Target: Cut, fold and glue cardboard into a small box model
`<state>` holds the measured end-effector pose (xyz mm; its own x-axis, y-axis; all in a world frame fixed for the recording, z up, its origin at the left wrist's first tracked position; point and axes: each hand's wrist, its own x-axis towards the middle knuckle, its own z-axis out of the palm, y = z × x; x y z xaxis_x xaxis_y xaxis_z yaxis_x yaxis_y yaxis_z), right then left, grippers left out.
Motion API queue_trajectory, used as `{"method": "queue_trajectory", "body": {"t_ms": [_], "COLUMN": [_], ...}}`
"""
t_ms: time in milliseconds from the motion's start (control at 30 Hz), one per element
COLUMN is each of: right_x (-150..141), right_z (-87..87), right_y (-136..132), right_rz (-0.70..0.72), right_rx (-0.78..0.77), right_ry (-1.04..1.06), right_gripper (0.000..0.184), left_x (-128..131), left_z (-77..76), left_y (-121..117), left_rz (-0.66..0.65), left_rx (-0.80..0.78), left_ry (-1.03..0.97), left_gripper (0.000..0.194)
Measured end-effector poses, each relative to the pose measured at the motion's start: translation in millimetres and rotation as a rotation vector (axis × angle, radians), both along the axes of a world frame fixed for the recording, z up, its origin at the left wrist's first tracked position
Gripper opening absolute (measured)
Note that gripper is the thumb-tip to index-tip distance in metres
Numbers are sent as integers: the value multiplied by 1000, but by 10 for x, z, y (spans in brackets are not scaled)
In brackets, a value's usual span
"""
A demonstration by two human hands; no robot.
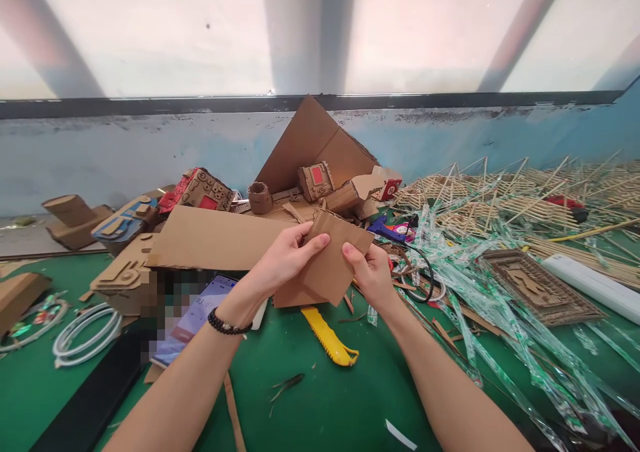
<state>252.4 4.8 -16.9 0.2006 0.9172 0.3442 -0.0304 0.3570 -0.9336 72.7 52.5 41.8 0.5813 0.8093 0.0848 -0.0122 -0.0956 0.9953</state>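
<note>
Cardboard piece (326, 267) sits in both closed grips, left hand (293, 252) at nine o'clock, right hand (371, 273) at three; yellow cutter (329, 339), six.

Here we are, one view from the person's head, looking forward and down onto the green worktop (300, 412), close enough that the forearms (183, 365) rise large from below, wide enough to catch the pale blue wall (215, 145) beyond.
</note>
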Motion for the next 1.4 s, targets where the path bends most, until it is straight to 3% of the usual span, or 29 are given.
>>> {"method": "queue_trajectory", "body": {"t_ms": [233, 533, 633, 800, 1067, 1167, 1267, 1400], "right_x": [-1, -26, -6, 40, -43, -50, -28, -17], "right_z": [-19, -94, -62, -14, -171, -152, -97, -68], "right_y": [-5, -5, 17, 31, 40, 42, 51, 37], "right_rz": [121, 25, 21, 67, -35, -70, -16, 22], "right_rx": [19, 13, -23, -84, -76, -67, -66, -53], "right_ry": [-70, -41, 24, 58, 196, 184, 155, 163], "right_gripper": [45, 42, 49, 50, 41, 44, 50, 52], "left_x": [-51, 42, 40, -38, 116, 125, 101, 116], "left_z": [113, 64, 77, 119, -51, -21, 27, 16], "left_y": [-1, -58, -53, -23, -75, -77, -59, -76], "left_rz": [-28, 15, 24, -73, 20, 47, 92, 80], "left_rx": [140, 209, 197, 166, 106, 128, 110, -14], "left_ry": [73, 107, 138, 147, 45, 70, 98, -22], "left_gripper": [44, 40, 41, 44, 43, 43, 46, 46]}}
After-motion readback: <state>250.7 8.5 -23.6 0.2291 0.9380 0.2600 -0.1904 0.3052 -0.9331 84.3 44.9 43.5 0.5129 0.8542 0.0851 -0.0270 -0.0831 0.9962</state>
